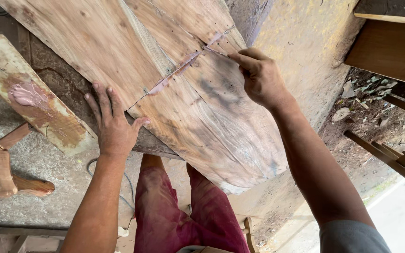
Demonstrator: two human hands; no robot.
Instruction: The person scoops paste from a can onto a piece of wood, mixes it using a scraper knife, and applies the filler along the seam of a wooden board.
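Note:
A broad wooden slab [212, 117] made of joined boards lies in front of me, with a seam running diagonally across it. Pinkish filler paste [172, 77] sits along that seam. My right hand [258, 77] presses a fingertip onto the seam near its upper end, fingers curled, holding nothing I can make out. My left hand [113, 124] lies flat, fingers spread, on the slab's near left edge beside the lower end of the seam.
A narrow wooden board [33, 93] at the left carries a blob of pink paste [24, 93]. A carved wooden piece [1, 171] lies on the concrete floor lower left. Wooden frames [390, 154] and planks stand at the right. A cable [127, 187] runs near my red trousers.

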